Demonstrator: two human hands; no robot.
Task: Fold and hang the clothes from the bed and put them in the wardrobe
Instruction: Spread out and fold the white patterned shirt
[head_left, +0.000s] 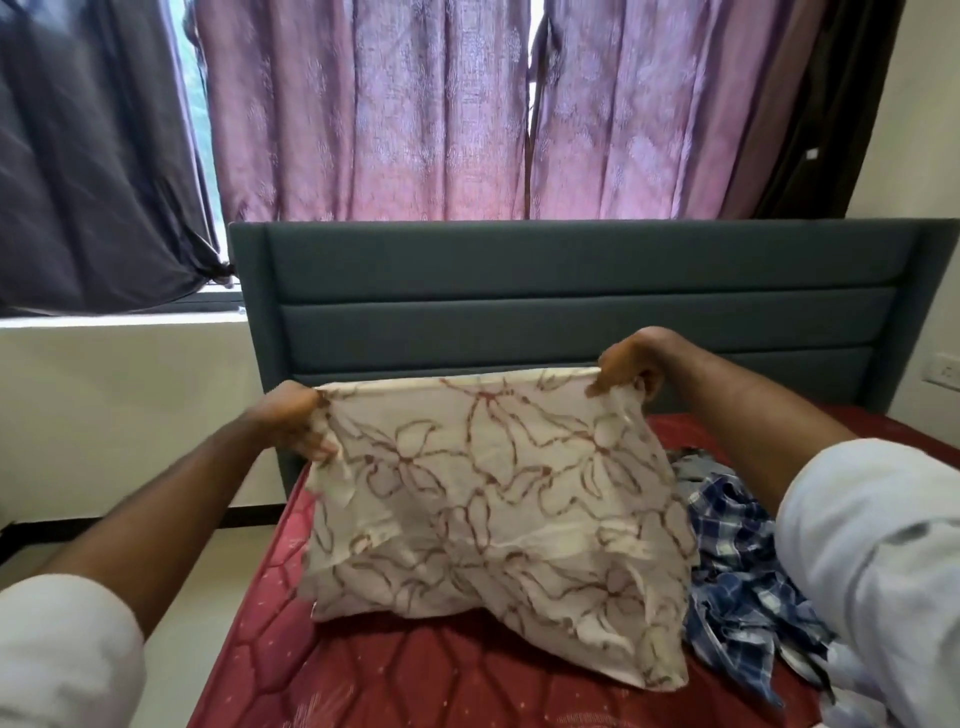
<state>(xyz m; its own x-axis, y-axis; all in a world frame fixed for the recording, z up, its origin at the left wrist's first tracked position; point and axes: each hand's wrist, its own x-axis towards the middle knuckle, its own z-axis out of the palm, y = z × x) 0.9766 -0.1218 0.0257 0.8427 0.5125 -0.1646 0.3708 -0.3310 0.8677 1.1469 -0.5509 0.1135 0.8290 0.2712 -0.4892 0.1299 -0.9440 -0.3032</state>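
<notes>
A cream cloth with a reddish-brown flower print (493, 509) hangs stretched between my two hands above the bed. My left hand (293, 423) grips its upper left corner. My right hand (631, 366) pinches its upper right corner, slightly higher. The cloth's lower part sags and rests crumpled on the red mattress (415, 680). To its right lies a heap of clothes, with a blue and white checked shirt (737, 561) on top. The cloth hides part of the heap.
A grey-green padded headboard (571, 291) stands behind the bed. Purple curtains (389, 104) and a dark curtain (88, 156) cover the window. A white wall and pale floor (130, 415) lie left of the bed. A wall socket (943, 371) sits at the right.
</notes>
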